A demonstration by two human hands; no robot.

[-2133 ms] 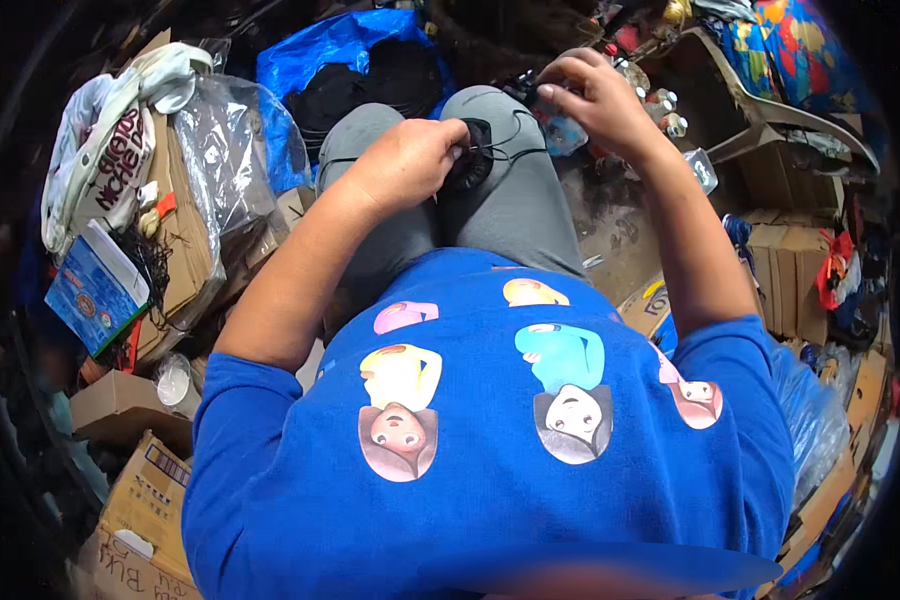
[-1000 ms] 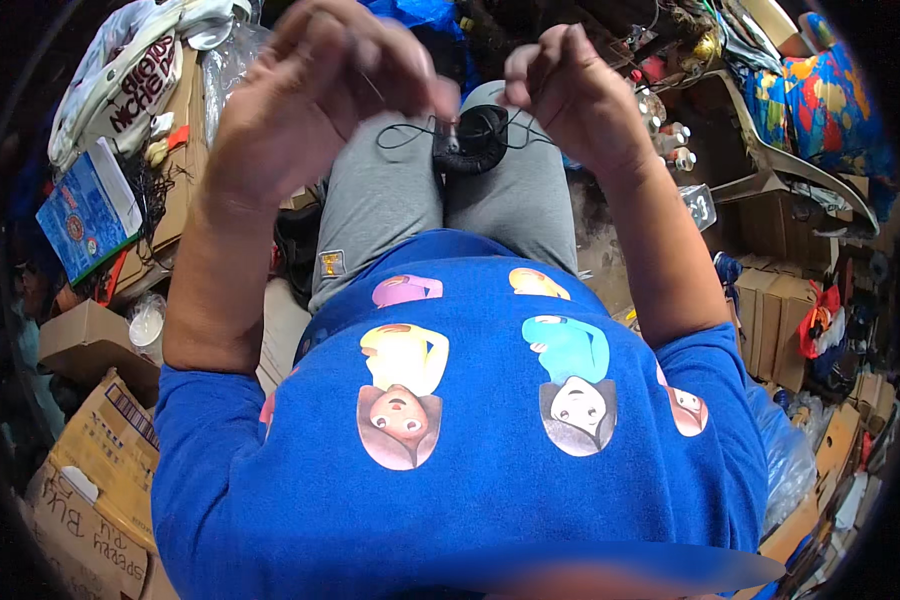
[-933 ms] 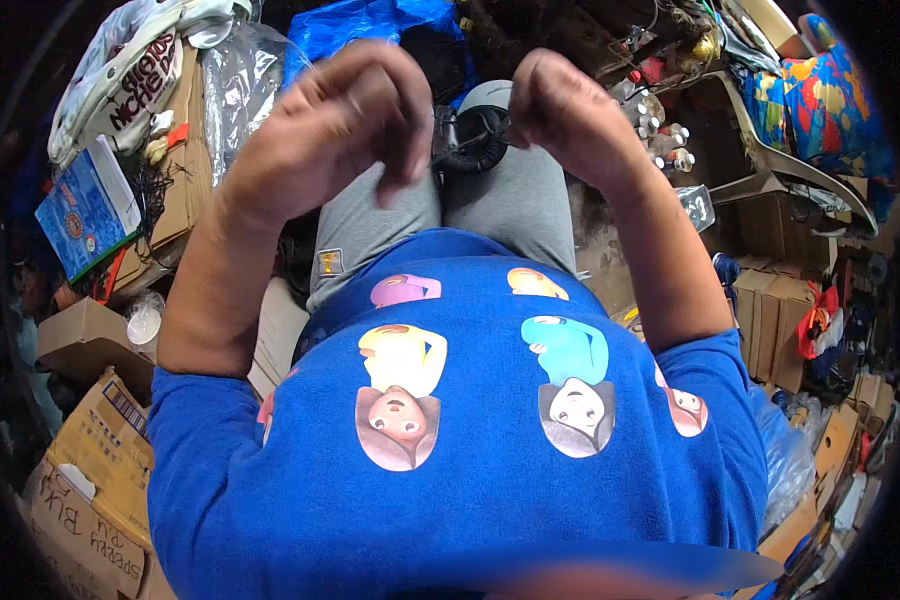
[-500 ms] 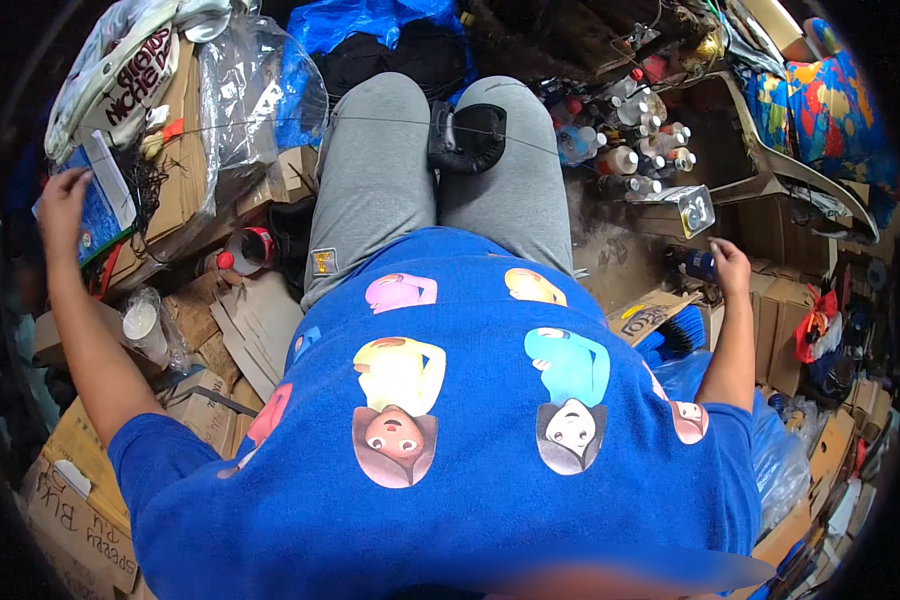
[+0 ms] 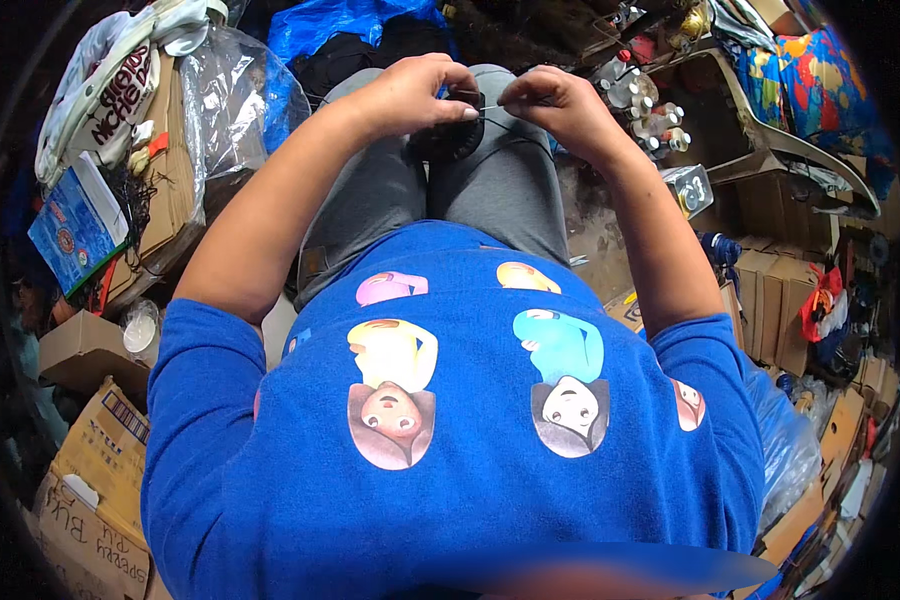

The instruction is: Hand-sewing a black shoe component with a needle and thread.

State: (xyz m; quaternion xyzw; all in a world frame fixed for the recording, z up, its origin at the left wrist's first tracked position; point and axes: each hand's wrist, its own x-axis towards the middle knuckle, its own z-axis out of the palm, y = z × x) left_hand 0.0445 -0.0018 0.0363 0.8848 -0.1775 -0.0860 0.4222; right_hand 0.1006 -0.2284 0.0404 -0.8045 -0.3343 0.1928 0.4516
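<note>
Two grey-trousered thighs are supporting a black, rounded, padded-looking piece — left hand is gripping its upper edge, right hand is pinching a thin, pale strand just beside the piece, fingertips closed together.

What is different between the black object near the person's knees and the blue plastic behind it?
Colour: the black object is dark, the blue plastic bright. Shape: the black object looks compact and rounded; the blue plastic is spread out and crumpled. Position: the black object is over the grey trousers, partly hidden by the left hand; the blue plastic lies farther away, partly covered by dark items. Both are only partly visible.
</note>
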